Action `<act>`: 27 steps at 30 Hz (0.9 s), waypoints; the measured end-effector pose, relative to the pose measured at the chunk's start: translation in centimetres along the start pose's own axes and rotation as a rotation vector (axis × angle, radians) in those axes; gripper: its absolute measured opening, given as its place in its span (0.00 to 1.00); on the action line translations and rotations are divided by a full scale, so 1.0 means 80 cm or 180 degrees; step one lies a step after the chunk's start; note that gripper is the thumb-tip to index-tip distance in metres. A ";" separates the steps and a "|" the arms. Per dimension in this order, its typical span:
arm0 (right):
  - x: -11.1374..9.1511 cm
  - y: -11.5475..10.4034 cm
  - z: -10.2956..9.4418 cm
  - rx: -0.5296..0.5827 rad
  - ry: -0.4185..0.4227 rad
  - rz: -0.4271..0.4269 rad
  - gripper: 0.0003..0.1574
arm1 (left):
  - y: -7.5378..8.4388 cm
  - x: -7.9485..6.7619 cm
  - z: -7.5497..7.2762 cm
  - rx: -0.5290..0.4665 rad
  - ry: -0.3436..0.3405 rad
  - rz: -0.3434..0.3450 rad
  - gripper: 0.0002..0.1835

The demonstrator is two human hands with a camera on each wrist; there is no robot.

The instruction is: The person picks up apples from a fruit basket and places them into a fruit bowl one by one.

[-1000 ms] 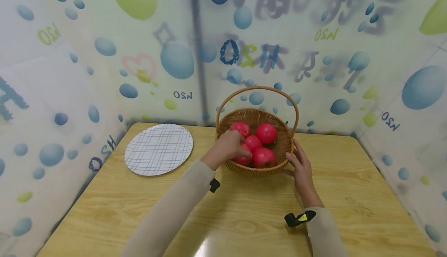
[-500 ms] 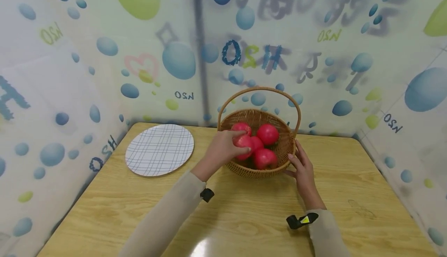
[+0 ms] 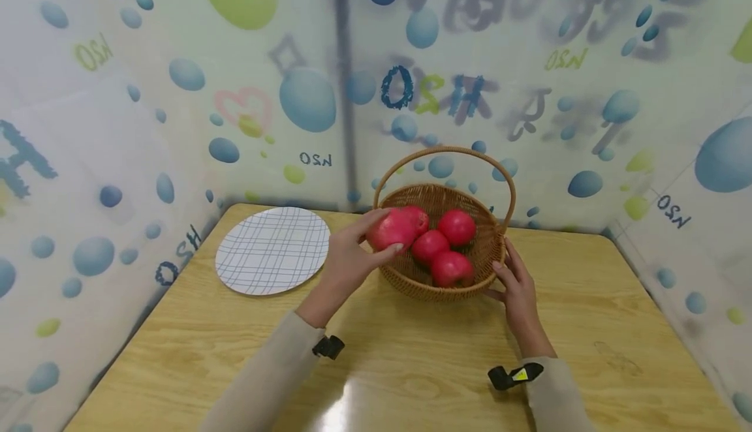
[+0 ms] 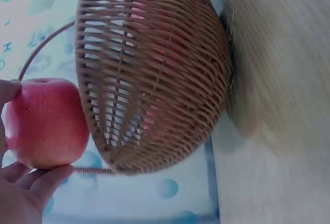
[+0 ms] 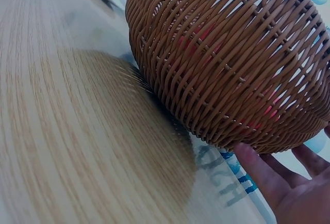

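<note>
A glossy, light wood-grain table [image 3: 411,373] bears 2 things near its back edge. A white plate [image 3: 273,250] with blue crossing lines lies at the left; a brown wicker basket [image 3: 423,292] stands apart, right of it.

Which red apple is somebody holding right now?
The leftmost apple, gripped by the left hand at the rim of the basket. The other four apples lie inside, with no hand on them.

I see the right hand [image 5: 299,195] touching the side of the basket [image 5: 227,74], something red [image 5: 203,37] behind its weave, a shadow [image 5: 142,131] darkening the table [image 5: 56,146].
</note>
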State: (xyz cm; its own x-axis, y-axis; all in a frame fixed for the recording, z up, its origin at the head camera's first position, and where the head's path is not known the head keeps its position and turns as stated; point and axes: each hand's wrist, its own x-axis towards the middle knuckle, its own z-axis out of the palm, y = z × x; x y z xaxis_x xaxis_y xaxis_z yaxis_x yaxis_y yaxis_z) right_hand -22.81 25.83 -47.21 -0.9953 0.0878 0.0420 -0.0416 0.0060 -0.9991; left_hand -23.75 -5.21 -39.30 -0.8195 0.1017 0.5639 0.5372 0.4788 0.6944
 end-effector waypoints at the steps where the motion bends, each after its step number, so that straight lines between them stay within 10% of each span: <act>1: -0.001 0.001 0.000 0.0002 0.0012 -0.0001 0.39 | -0.004 -0.003 -0.004 -0.0058 0.0093 0.0060 0.32; 12: -0.002 0.001 -0.003 -0.0038 -0.0033 -0.0032 0.40 | -0.059 -0.025 -0.041 0.0225 0.0806 0.0598 0.34; 27: 0.001 -0.003 -0.006 -0.0187 -0.0052 0.0065 0.39 | -0.126 -0.023 -0.077 0.0813 0.1152 0.0219 0.35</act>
State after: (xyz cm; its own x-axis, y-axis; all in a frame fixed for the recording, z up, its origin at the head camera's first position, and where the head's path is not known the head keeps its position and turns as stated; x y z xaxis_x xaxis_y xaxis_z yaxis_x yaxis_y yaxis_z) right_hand -22.80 26.30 -46.93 -0.9972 0.0724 0.0210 -0.0165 0.0630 -0.9979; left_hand -26.42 -15.56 -44.56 -0.6367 -0.1492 0.7565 0.4842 0.6862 0.5428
